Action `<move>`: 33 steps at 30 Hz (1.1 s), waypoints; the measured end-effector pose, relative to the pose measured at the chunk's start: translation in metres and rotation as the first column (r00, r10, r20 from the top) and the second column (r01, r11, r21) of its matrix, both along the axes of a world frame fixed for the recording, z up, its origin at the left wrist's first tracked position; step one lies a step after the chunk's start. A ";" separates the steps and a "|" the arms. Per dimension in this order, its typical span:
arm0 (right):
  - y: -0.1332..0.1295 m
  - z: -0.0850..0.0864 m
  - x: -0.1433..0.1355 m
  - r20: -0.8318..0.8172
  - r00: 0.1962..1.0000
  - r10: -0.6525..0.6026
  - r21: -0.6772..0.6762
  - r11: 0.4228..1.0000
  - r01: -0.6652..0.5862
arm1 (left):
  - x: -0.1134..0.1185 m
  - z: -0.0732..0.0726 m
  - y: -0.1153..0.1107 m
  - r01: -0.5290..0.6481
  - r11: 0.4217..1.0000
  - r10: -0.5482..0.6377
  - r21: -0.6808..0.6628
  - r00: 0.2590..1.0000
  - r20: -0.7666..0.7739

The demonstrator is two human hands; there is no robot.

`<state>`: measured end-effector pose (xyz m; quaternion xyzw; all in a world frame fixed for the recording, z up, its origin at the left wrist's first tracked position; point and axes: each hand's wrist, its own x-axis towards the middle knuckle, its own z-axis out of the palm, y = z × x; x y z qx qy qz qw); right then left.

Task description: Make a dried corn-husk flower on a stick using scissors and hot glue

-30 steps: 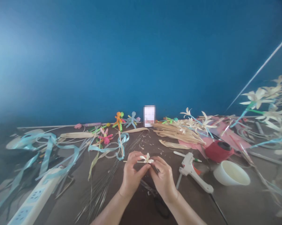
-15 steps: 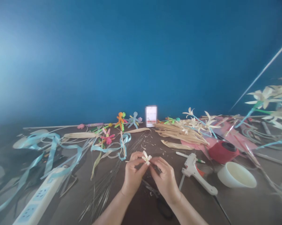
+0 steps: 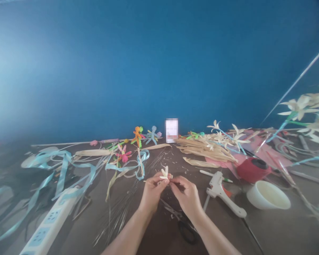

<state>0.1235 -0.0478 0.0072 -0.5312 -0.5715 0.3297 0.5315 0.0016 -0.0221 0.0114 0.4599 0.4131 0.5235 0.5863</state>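
Note:
A small cream flower (image 3: 164,173), apparently made of dried husk petals, stands up between my hands. My left hand (image 3: 153,193) pinches it near its base with thumb and fingers, and a thin pale stem end pokes out on that hand's left side. Close against it, my right hand (image 3: 185,193) has its thumb and fingertips pressed together beside the petals. Whatever those right fingertips grip is too small to make out. Below the hands, partly behind my right wrist, lie scissors (image 3: 186,232) with dark handles.
To the right lie a white glue gun (image 3: 216,186), a white cup (image 3: 268,195) and a red tape roll (image 3: 253,170). Dried husks (image 3: 207,150) are heaped behind. Wires (image 3: 117,214), blue ribbon (image 3: 62,170) and a power strip (image 3: 49,221) spread leftward. Several finished flowers (image 3: 299,106) stand far right.
The flower has turned, so its petals now point up rather than face me. My right hand has shifted slightly, and more of the scissors shows beneath.

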 end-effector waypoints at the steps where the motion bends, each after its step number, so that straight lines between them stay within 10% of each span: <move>1: 0.000 -0.001 0.000 -0.013 1.000 -0.004 -0.018 1.000 0.004 | 0.000 0.000 0.000 0.008 1.000 -0.008 -0.002 1.000 -0.002; 23: 0.004 -0.011 -0.003 -0.208 0.978 -0.006 -0.147 0.989 -0.025 | -0.001 -0.001 0.000 -0.037 0.999 0.035 -0.022 0.996 -0.081; 33: -0.002 -0.002 -0.001 -0.076 0.997 -0.014 -0.058 0.998 0.010 | -0.004 -0.005 0.005 0.027 0.983 0.015 -0.182 0.974 0.226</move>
